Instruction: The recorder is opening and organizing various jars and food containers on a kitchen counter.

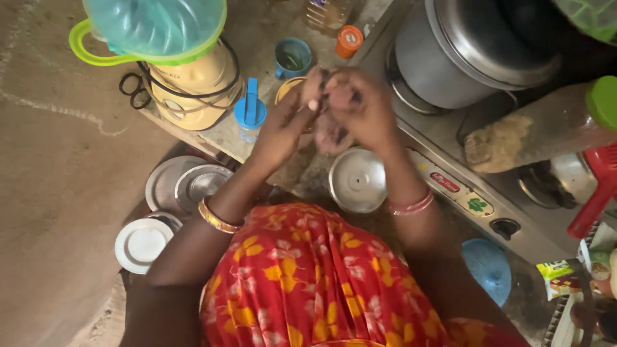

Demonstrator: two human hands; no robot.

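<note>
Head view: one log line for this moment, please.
left hand: pinching small dark item | right hand: gripping same dark item | below: steel lid | left: blender | right: steel pot on stove

a rough brown earthen floor [58, 160] fills the left side, marked by a faint pale chalk line [61, 109]. a speckled grey stone table [257, 38] runs across the top, carrying a steel gas stove [450, 138] on the right. the light is dim and warm, with deep shadow at upper right.
</note>
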